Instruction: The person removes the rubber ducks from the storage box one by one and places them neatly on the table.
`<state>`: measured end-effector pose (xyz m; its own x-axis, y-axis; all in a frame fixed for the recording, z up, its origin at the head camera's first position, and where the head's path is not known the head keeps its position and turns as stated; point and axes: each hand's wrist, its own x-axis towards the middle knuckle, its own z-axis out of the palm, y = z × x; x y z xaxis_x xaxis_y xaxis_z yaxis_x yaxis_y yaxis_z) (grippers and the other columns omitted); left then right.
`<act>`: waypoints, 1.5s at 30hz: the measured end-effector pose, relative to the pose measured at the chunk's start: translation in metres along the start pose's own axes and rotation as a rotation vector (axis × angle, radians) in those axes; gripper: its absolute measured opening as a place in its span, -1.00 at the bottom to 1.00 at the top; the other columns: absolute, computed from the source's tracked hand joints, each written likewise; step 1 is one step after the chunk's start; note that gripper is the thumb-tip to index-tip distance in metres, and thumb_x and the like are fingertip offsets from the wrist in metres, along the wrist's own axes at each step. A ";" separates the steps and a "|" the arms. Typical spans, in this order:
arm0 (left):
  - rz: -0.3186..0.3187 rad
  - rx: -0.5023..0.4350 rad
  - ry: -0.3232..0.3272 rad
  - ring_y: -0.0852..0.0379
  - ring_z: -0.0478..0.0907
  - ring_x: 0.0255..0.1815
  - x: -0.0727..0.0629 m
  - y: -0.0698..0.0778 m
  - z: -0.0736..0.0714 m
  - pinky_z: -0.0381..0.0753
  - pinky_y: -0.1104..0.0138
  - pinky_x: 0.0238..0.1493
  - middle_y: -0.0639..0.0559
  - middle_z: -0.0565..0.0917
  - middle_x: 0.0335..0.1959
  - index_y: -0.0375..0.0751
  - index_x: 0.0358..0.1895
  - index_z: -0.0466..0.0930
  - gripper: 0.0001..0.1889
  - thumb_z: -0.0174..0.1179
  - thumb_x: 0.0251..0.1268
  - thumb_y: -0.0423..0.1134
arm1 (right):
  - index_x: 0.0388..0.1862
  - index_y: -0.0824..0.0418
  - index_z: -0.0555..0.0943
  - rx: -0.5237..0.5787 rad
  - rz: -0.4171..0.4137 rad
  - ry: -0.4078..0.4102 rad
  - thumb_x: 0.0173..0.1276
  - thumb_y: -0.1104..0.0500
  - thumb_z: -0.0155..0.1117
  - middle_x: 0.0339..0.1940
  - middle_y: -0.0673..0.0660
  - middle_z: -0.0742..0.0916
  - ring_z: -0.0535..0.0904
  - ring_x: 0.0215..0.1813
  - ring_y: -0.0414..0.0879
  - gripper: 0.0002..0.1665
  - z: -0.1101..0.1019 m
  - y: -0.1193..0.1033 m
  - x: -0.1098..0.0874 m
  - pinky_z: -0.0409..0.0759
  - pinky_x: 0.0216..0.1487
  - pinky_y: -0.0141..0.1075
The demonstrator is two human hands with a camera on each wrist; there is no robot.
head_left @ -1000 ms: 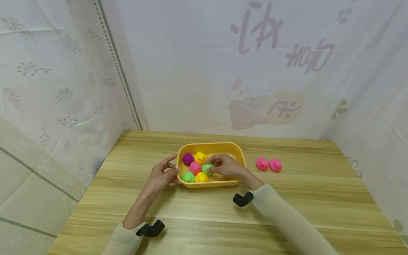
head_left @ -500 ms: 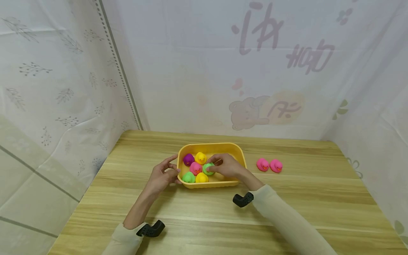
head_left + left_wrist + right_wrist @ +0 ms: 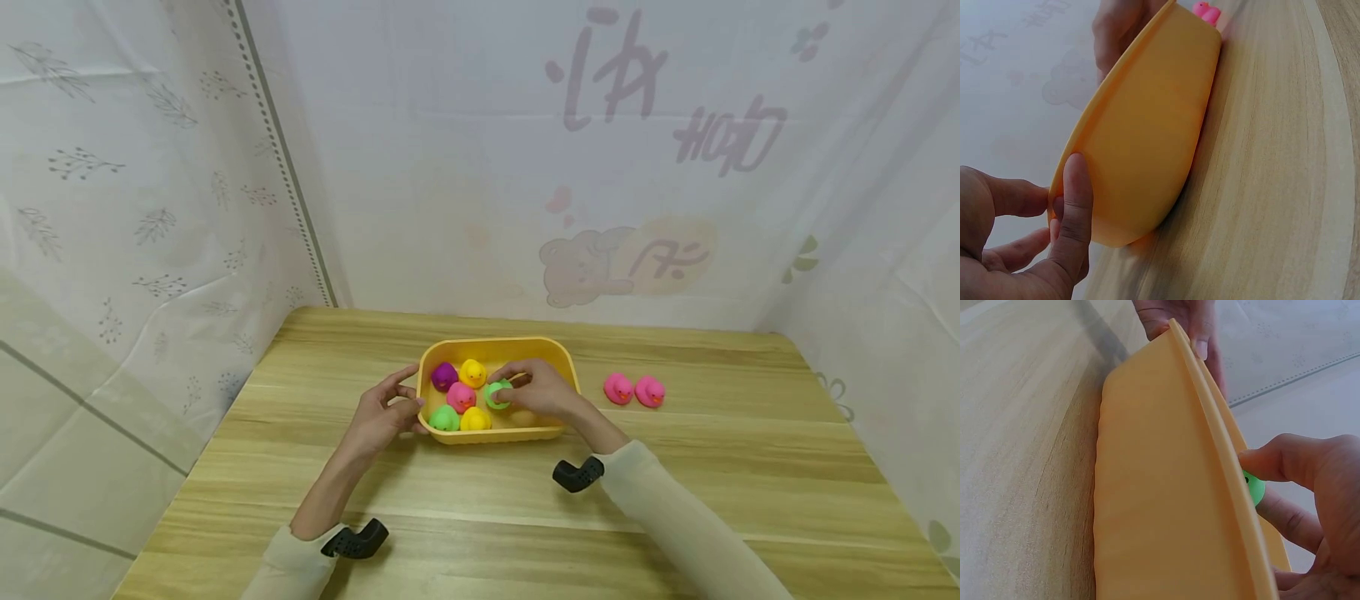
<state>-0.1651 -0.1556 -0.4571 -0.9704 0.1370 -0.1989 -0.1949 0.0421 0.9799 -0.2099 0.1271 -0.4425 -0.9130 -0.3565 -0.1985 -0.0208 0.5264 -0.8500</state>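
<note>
A yellow plastic basket [image 3: 525,433] stands on the table, with rubber ducks on its left side: purple [image 3: 444,377], pink [image 3: 461,397], two yellow [image 3: 472,373] and one green [image 3: 444,419]. My left hand [image 3: 382,417] grips the basket's left end; in the left wrist view its thumb [image 3: 1077,194] lies against the outer wall and the fingers are at the rim. Inside the basket, my right hand [image 3: 540,390] pinches another green duck [image 3: 498,395] between thumb and fingers. In the right wrist view that duck [image 3: 1255,489] shows partly behind the rim.
Two pink ducks [image 3: 618,388] sit side by side on the wooden table [image 3: 480,517], to the right of the basket. A printed curtain [image 3: 450,167] hangs behind the table and along both sides. Each wrist carries a black camera mount [image 3: 356,540].
My right hand has shifted slightly to the right with the green duck, leaving a gap between it and the pink duck. The left hand and the basket have hardly moved.
</note>
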 end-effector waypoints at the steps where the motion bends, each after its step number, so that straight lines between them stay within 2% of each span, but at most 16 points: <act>1: 0.000 0.000 0.000 0.09 0.64 -0.43 0.000 0.000 0.000 0.88 0.22 -0.23 -0.14 0.44 -0.09 -0.16 0.56 0.27 -0.32 0.16 0.38 -0.48 | -0.07 -0.06 0.80 0.003 -0.005 0.003 0.27 0.03 0.51 0.06 -0.04 0.75 0.64 0.03 -0.01 -0.76 0.000 0.000 0.000 0.70 0.09 -0.20; 9: 0.004 -0.008 -0.005 0.09 0.64 -0.44 0.000 0.001 0.001 0.88 0.24 -0.25 -0.15 0.44 -0.09 -0.18 0.56 0.26 -0.32 0.16 0.39 -0.49 | -0.05 -0.06 0.79 0.040 -0.006 0.019 0.28 0.04 0.50 0.10 0.02 0.74 0.65 0.00 -0.03 -0.75 -0.003 0.001 -0.006 0.71 -0.05 -0.30; 13: -0.001 -0.022 -0.005 0.11 0.63 -0.46 0.000 0.001 0.001 0.87 0.29 -0.28 -0.12 0.44 -0.10 -0.18 0.56 0.26 -0.32 0.15 0.39 -0.50 | -0.04 -0.04 0.78 0.044 -0.013 0.024 0.30 0.03 0.49 0.13 0.05 0.72 0.64 0.03 -0.02 -0.75 -0.004 0.003 -0.009 0.70 -0.06 -0.31; 19: 0.005 -0.009 0.003 0.09 0.64 -0.46 -0.002 0.001 0.000 0.87 0.26 -0.26 -0.14 0.44 -0.09 -0.17 0.56 0.26 -0.33 0.15 0.39 -0.48 | 0.00 -0.01 0.76 0.097 -0.023 0.015 0.31 0.04 0.47 0.15 0.06 0.70 0.60 0.18 0.07 -0.71 -0.012 0.001 -0.015 0.79 0.07 -0.14; 24: 0.010 0.008 -0.003 0.07 0.64 -0.43 -0.002 0.002 0.000 0.88 0.21 -0.21 -0.16 0.44 -0.08 -0.16 0.56 0.26 -0.33 0.16 0.39 -0.47 | 0.01 -0.04 0.75 0.105 -0.041 0.046 0.31 0.03 0.48 0.17 0.04 0.69 0.60 0.21 0.09 -0.71 -0.024 0.001 -0.020 0.77 0.13 -0.02; 33: 0.016 0.005 -0.006 0.08 0.62 -0.44 -0.001 0.001 0.001 0.87 0.26 -0.25 -0.15 0.43 -0.09 -0.15 0.57 0.26 -0.33 0.14 0.41 -0.47 | 0.08 -0.03 0.73 0.059 -0.104 0.077 0.33 -0.02 0.46 0.19 0.05 0.70 0.60 0.20 0.08 -0.65 -0.036 0.001 -0.026 0.65 0.06 -0.19; 39: 0.012 -0.001 -0.003 0.11 0.62 -0.44 -0.001 0.002 0.001 0.86 0.31 -0.28 -0.14 0.42 -0.09 -0.17 0.57 0.25 -0.33 0.13 0.41 -0.49 | 0.10 0.00 0.73 0.082 -0.126 0.083 0.34 0.01 0.46 0.11 0.08 0.73 0.61 0.15 0.08 -0.64 -0.040 0.001 -0.028 0.62 0.08 -0.20; 45: 0.010 -0.008 0.003 0.10 0.64 -0.44 -0.003 0.000 0.002 0.88 0.24 -0.25 -0.14 0.42 -0.08 -0.18 0.57 0.25 -0.33 0.14 0.41 -0.49 | 0.11 0.02 0.73 0.085 -0.131 0.101 0.35 0.00 0.47 0.13 0.12 0.73 0.62 0.18 0.10 -0.63 -0.045 0.001 -0.033 0.65 0.05 -0.22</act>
<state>-0.1623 -0.1540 -0.4562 -0.9728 0.1341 -0.1887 -0.1859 0.0332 0.9820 -0.1982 0.1739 -0.4152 -0.9411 -0.3361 -0.0367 -0.1118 0.4118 -0.9044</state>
